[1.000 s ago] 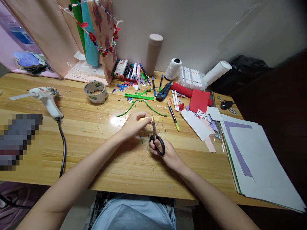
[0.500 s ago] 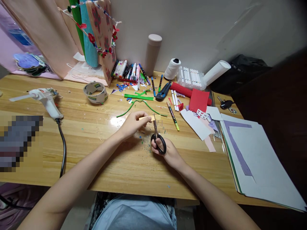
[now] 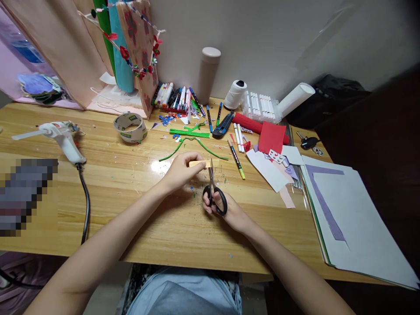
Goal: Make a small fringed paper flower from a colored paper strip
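Observation:
Between the thumb and fingers of my left hand (image 3: 184,171) is a narrow pale-orange paper strip (image 3: 197,164), lying roughly level from left to right. My right hand (image 3: 226,208) has its fingers through the black handles of a pair of scissors (image 3: 211,179). The blades point away from me and stand at the strip, just right of my left fingertips. Just beyond both hands, a thin green stem-like strand (image 3: 193,139) lies bent in an arch on the table. Part of the paper strip is hidden behind my left fingers.
A glue gun (image 3: 64,140) and a tape roll (image 3: 130,127) are on the left. Behind lie markers (image 3: 173,98), green crepe strips (image 3: 188,132) and a utility knife (image 3: 223,126). Paper scraps (image 3: 267,168) and a stack of sheets (image 3: 357,210) are at the right.
The scissor handles have spread apart and the blades have opened a little at the strip. My left hand stays almost still with the paper strip.

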